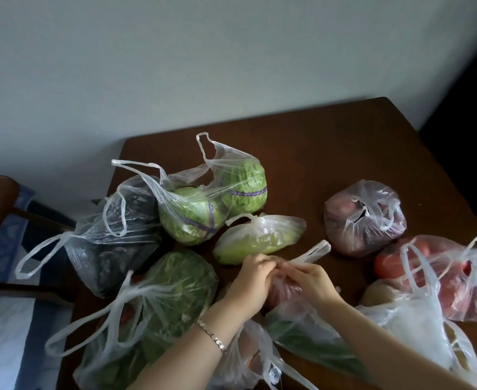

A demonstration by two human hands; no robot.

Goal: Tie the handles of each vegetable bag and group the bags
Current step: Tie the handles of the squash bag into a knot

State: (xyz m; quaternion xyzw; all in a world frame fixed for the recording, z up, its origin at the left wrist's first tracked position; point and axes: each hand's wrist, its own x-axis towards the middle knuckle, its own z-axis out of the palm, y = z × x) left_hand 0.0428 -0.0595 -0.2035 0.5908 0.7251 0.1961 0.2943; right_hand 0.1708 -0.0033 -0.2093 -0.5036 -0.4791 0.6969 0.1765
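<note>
Several clear plastic bags of vegetables lie on a dark brown table (330, 142). My left hand (253, 280) and my right hand (307, 280) meet at the table's middle, both pinching the twisted handles (314, 253) of a bag with reddish and green produce (288, 294) under them. One handle loop sticks out up and right. A small knotted bag of pale green vegetable (260, 237) lies just beyond my hands. A bag with two lettuces (217, 204) stands open behind it. A knotted bag of dark red produce (364, 218) lies at the right.
At the left sit a bag of dark vegetables (119, 235) and a big leafy green bag (164, 305), handles loose. A tomato bag (451, 277) and a whitish bag (417, 327) lie at the right. A chair with a blue cushion (3, 249) stands left of the table.
</note>
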